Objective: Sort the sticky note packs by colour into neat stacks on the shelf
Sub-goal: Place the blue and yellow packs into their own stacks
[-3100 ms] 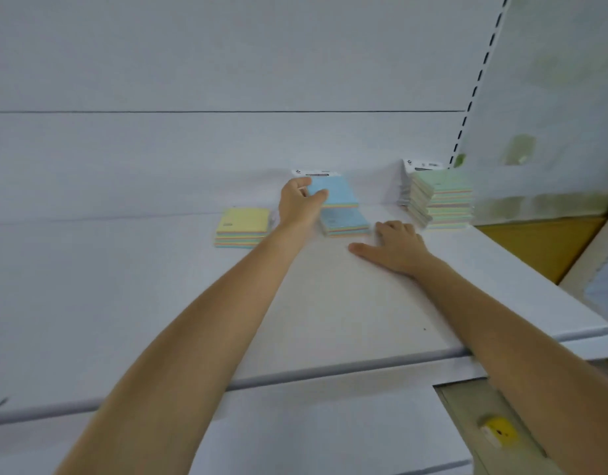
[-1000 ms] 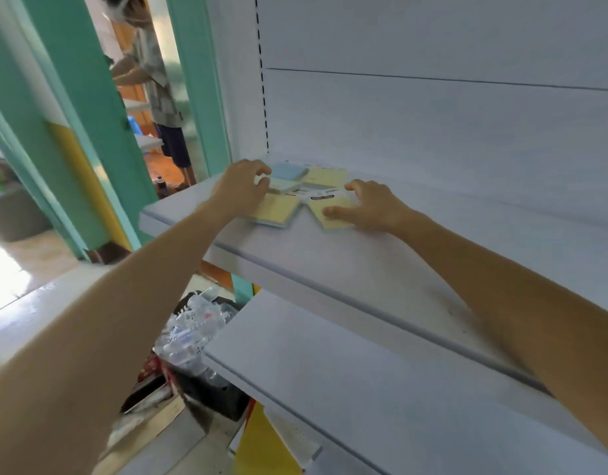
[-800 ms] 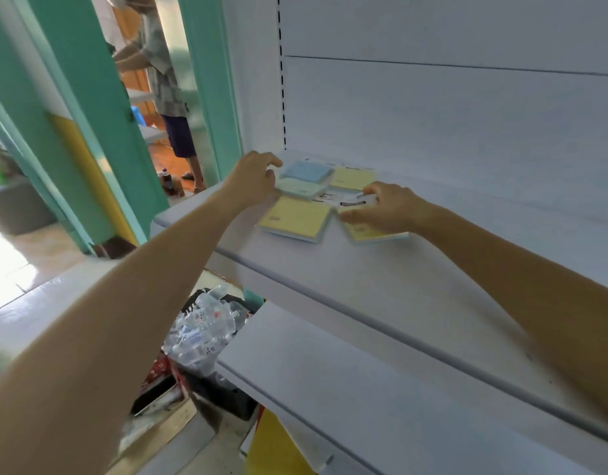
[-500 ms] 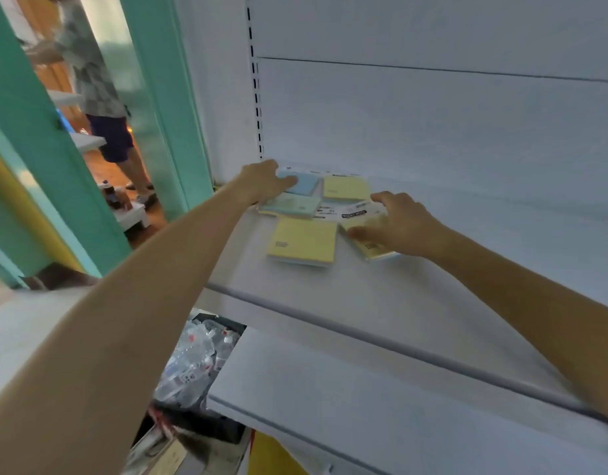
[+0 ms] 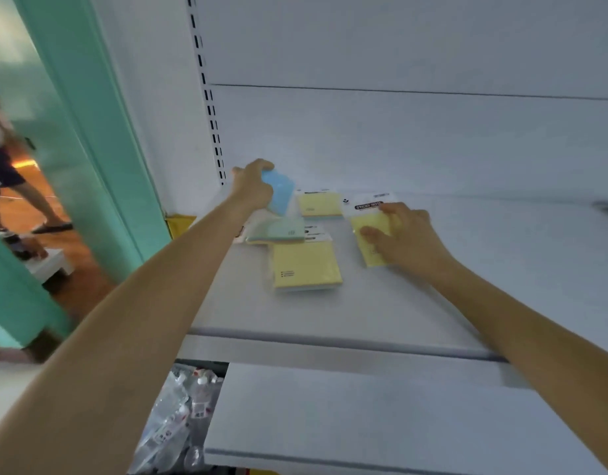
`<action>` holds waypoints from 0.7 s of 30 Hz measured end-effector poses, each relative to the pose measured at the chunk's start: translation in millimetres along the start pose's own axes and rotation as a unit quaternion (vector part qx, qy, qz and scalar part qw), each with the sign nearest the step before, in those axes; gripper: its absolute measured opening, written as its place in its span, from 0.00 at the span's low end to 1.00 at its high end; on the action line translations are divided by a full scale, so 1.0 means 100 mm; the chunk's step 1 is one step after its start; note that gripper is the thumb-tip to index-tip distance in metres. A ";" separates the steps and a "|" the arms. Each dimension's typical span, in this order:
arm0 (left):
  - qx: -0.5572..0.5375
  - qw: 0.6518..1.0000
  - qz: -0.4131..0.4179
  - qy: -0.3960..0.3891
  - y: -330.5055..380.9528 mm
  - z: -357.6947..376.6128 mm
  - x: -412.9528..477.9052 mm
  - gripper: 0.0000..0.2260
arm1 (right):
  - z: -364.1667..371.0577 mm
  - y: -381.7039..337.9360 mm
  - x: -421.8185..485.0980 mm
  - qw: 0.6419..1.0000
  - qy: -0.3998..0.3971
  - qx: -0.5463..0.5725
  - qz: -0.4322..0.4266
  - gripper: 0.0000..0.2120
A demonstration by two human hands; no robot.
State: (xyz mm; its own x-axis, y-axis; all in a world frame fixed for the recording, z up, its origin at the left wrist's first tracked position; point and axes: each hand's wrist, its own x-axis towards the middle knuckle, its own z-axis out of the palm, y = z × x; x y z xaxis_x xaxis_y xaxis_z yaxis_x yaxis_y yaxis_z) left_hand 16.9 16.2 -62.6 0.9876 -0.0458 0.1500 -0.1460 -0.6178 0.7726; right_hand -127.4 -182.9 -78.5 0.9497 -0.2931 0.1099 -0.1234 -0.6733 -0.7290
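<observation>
Sticky note packs [image 5: 306,269]: three yellow, one blue, perhaps one green; hands grasping blue, pressing yellow.

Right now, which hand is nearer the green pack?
Left. The left hand grips a blue pack just behind the green pack; the right hand presses a yellow pack farther right.

— How many packs are in front of you?
— I count three flat yellow sticky note packs [image 5: 306,267] [image 5: 319,204] [image 5: 373,240], one blue pack [image 5: 280,190] and one pale green pack [image 5: 278,231].
— Five, then?
— Five that I see on this white shelf [image 5: 330,313].
</observation>
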 end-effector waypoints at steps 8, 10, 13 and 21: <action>-0.196 0.979 0.049 -0.002 0.30 0.24 -0.12 0.25 | -0.27 0.24 -0.03 0.993 0.019 0.117 0.000 0.27; -0.182 0.981 0.064 -0.030 0.48 0.39 -0.23 0.25 | -0.40 0.35 -0.09 0.989 0.034 0.143 -0.002 0.26; -0.155 0.982 0.090 -0.054 0.79 0.67 -0.45 0.23 | -0.71 0.62 -0.24 0.985 0.062 0.158 0.008 0.21; -0.188 0.966 0.142 -0.102 1.99 1.81 -1.09 0.22 | -2.03 1.73 -0.82 0.982 0.161 0.088 0.038 0.23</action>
State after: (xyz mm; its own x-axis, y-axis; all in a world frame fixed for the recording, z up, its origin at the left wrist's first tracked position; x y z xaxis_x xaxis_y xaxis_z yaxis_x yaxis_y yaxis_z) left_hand -109.4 -244.0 -37.2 0.8895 -0.3497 0.2942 -0.3861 -0.2305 0.8932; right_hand -284.6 -412.8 -76.4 0.7955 -0.5570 0.2387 -0.1119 -0.5222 -0.8455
